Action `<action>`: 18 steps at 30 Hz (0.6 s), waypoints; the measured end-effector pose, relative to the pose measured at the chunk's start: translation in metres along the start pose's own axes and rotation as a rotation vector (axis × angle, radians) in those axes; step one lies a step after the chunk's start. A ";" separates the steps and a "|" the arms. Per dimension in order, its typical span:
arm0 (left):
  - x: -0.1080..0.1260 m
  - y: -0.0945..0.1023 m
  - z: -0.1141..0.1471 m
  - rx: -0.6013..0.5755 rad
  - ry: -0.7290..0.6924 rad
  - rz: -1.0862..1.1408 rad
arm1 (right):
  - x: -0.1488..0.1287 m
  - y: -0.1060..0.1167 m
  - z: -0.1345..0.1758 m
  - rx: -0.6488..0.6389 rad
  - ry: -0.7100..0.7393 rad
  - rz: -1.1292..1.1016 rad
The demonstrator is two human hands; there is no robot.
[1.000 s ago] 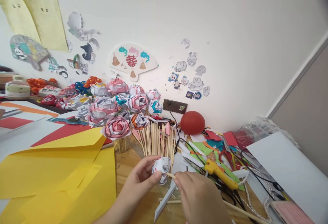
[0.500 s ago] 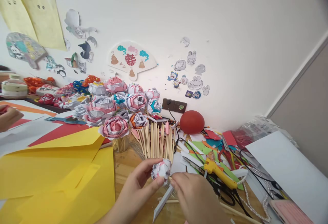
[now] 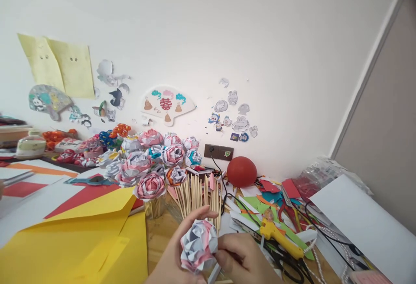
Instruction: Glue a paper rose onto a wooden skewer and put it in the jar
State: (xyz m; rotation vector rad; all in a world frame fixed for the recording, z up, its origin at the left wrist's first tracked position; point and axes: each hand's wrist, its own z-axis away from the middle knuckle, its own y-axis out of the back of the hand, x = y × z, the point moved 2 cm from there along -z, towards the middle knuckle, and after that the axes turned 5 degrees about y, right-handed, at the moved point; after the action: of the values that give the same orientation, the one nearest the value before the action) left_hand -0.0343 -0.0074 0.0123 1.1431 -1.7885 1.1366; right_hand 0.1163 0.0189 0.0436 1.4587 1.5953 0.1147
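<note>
At the bottom centre of my view, low over the table [image 3: 158,238], a white-and-pink folded-paper rose [image 3: 199,246] sits in the left hand [image 3: 170,260], which curls part-way round it, index finger arched over the top. The right hand [image 3: 242,253] is bent in at the rose's other side, fingertips at its edge; I can't tell whether they pinch anything behind it. I'd judge the rose very light, with springy petals that crush easily and offer fair grip, so I'd take it low at the base, gently. Just beyond stand thin wooden sticks [image 3: 195,197], with a yellow glue gun [image 3: 284,240] to the right; farther back, more paper roses [image 3: 151,185] cluster leftward, near the wall.
</note>
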 end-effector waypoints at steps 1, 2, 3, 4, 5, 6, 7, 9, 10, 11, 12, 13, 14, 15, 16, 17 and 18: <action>0.005 -0.006 -0.002 -0.026 -0.020 -0.017 | 0.000 0.000 0.000 0.011 -0.004 -0.043; 0.010 -0.012 -0.004 -0.051 -0.048 -0.037 | 0.000 0.000 0.001 0.021 -0.011 -0.079; 0.016 -0.018 -0.006 -0.071 -0.085 -0.054 | 0.000 0.001 0.002 0.036 -0.015 -0.111; 0.022 -0.024 -0.009 -0.093 -0.113 -0.071 | -0.001 0.002 0.002 0.051 -0.012 -0.142; 0.028 -0.031 -0.011 -0.107 -0.145 -0.079 | -0.003 0.003 0.002 0.070 -0.005 -0.175; 0.032 -0.037 -0.014 -0.121 -0.169 -0.086 | -0.005 0.005 0.002 0.096 0.005 -0.210; 0.036 -0.043 -0.016 -0.129 -0.182 -0.093 | -0.007 0.007 0.002 0.124 0.015 -0.245; 0.041 -0.055 -0.019 -0.120 -0.188 -0.117 | -0.009 0.011 0.002 0.173 0.030 -0.317; 0.042 -0.060 -0.021 -0.106 -0.177 -0.138 | -0.010 0.012 0.002 0.188 0.036 -0.349; 0.044 -0.065 -0.022 -0.082 -0.169 -0.157 | -0.010 0.012 0.002 0.204 0.042 -0.379; 0.046 -0.069 -0.022 -0.053 -0.164 -0.170 | -0.010 0.013 0.002 0.218 0.048 -0.404; 0.047 -0.073 -0.023 -0.018 -0.166 -0.173 | -0.010 0.013 0.002 0.233 0.049 -0.423; 0.050 -0.077 -0.025 0.014 -0.171 -0.174 | -0.011 0.015 0.002 0.249 0.047 -0.438; 0.052 -0.080 -0.026 0.042 -0.176 -0.174 | -0.012 0.016 0.002 0.260 0.038 -0.449; 0.054 -0.082 -0.029 0.061 -0.182 -0.173 | -0.013 0.019 0.002 0.269 0.023 -0.456; 0.057 -0.085 -0.031 0.066 -0.182 -0.172 | -0.015 0.023 0.002 0.273 0.006 -0.450; 0.059 -0.086 -0.035 0.062 -0.179 -0.163 | -0.017 0.027 0.002 0.271 -0.007 -0.435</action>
State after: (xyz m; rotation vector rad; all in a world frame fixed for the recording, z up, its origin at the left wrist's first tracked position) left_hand 0.0289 -0.0116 0.1024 1.4388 -1.7656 1.0267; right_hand 0.1346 0.0118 0.0690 1.2696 1.9408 -0.3689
